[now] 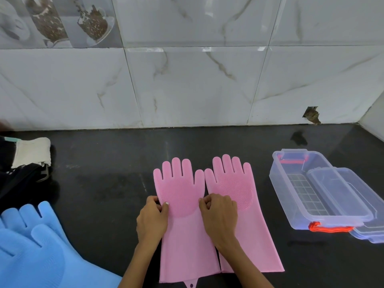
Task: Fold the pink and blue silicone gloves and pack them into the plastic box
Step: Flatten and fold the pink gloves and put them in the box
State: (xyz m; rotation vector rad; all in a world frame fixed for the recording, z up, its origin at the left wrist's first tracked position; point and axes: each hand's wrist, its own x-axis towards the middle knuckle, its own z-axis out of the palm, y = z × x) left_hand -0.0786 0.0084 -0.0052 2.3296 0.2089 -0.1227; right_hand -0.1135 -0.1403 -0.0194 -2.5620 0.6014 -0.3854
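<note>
Both hands [152,217] pinch left pink glove [182,225], fingertips toward wall.

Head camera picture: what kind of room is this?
Probably a kitchen. A dark stone counter meets a marble-look tiled wall, one tile shows food pictures, and pink gloves for scrubbing lie flat on the counter.

No readable text, labels or numbers anywhere. Gloves [182,204] and box [307,190] show no brand marks. Wall tile [52,19] carries a picture only, no lettering.
</note>
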